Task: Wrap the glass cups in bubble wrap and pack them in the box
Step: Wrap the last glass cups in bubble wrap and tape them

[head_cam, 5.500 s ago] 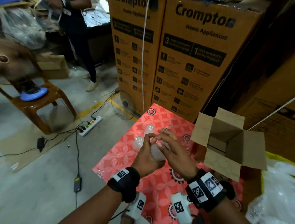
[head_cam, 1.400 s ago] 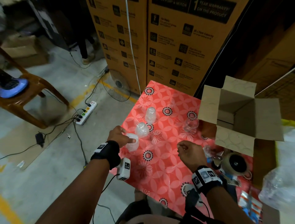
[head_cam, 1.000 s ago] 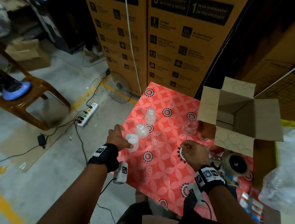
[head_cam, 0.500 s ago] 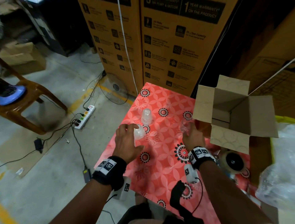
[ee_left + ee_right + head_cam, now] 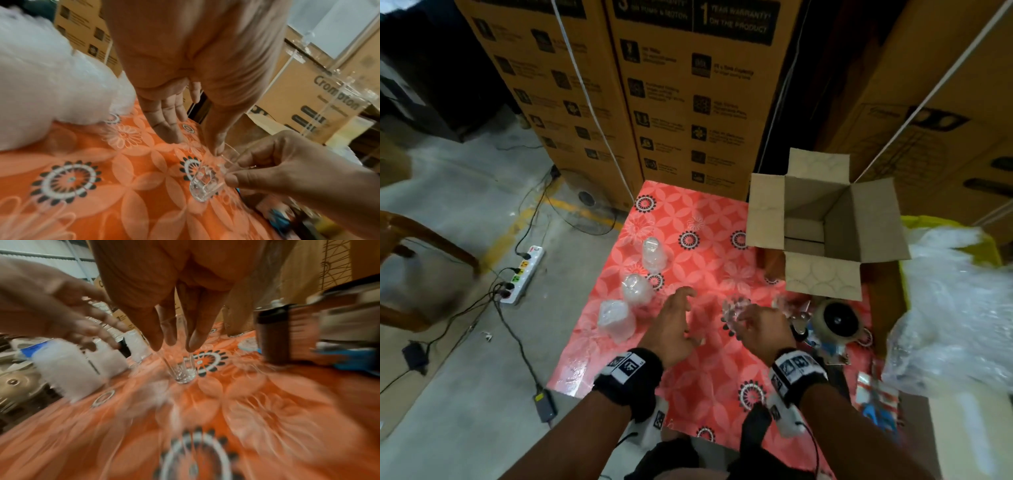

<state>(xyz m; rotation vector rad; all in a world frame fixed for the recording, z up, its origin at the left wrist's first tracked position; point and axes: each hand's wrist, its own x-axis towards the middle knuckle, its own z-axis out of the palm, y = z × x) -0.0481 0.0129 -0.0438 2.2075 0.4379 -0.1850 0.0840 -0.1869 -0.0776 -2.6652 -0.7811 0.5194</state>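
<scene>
Meanwhile right hand [image 5: 763, 325] grips a bare glass cup [image 5: 736, 310], left hand [image 5: 674, 325] spread; box [image 5: 873, 219] holds nothing visible.

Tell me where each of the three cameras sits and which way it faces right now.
Head: worn high, faces down at the table; both forearms, left hand, right hand show.
Left wrist: looks along the open left palm toward the bare glass cup.
Right wrist: looks down the right fingers, which hold that cup.
Shared: all three show the cup; each wrist view also shows the other hand.
</scene>
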